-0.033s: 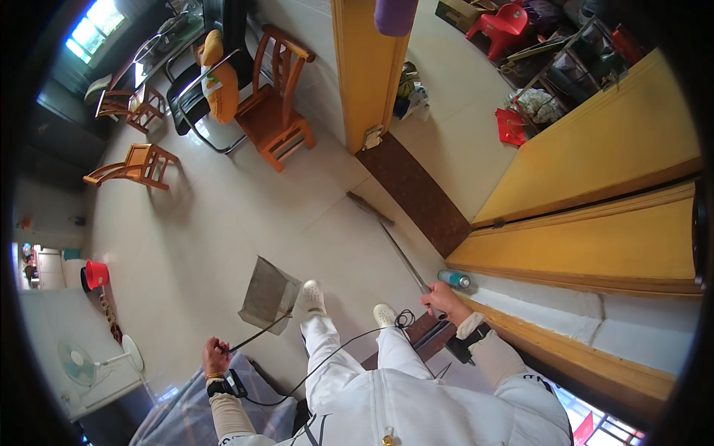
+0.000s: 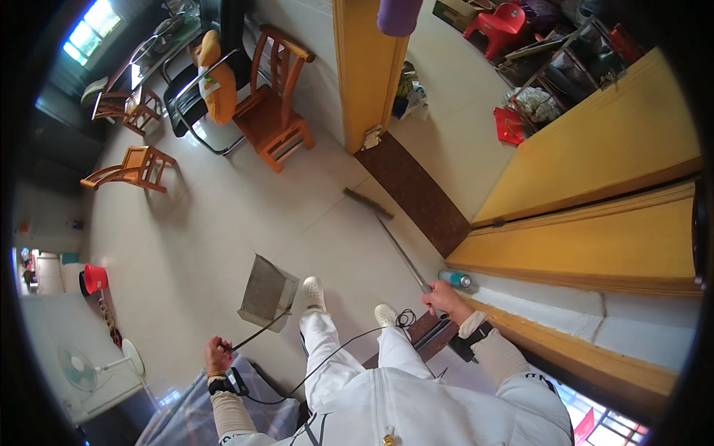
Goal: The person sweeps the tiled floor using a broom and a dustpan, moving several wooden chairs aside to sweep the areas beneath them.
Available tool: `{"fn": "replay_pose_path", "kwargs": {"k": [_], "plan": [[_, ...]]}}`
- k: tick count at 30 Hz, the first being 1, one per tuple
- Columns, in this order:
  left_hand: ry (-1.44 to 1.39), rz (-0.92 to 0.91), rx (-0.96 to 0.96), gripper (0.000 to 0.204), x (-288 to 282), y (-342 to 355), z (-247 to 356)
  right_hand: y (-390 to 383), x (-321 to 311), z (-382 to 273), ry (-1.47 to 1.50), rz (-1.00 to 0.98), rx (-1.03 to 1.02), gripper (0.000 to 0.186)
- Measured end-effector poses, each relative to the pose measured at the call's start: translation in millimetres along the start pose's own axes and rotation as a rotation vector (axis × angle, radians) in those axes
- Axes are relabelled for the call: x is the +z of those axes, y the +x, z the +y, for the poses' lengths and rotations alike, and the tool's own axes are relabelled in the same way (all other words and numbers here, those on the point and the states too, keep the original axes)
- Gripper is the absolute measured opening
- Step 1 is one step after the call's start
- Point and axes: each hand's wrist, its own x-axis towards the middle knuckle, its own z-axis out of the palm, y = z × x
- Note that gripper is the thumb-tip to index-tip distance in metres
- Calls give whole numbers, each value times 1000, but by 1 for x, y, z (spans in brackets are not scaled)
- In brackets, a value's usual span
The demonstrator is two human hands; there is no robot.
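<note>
— Where's the broom?
— My right hand (image 2: pixel 444 299) is closed around the top of the broom (image 2: pixel 394 236); its bristles rest on the floor ahead. My left hand (image 2: pixel 217 355) grips the dustpan (image 2: pixel 266 292) handle, pan just ahead.
— How many?
— One broom, one dustpan, three wooden chairs (image 2: pixel 275 104).

You're in a home's tiled living room: wooden chairs (image 2: pixel 274 104) stand well ahead of your left hand (image 2: pixel 217 355), a fan (image 2: pixel 83 369) sits to its left, and yellow doors (image 2: pixel 595 163) rise beyond your right hand (image 2: pixel 443 299).
</note>
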Motion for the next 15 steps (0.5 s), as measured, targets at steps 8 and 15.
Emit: {"fn": "replay_pose_path", "kwargs": {"k": [8, 15], "plan": [[114, -169, -213, 15, -21, 144, 48, 102, 70, -88, -405, 227, -253, 25], [141, -208, -209, 14, -11, 199, 95, 117, 112, -59, -733, 264, 41, 54]]}}
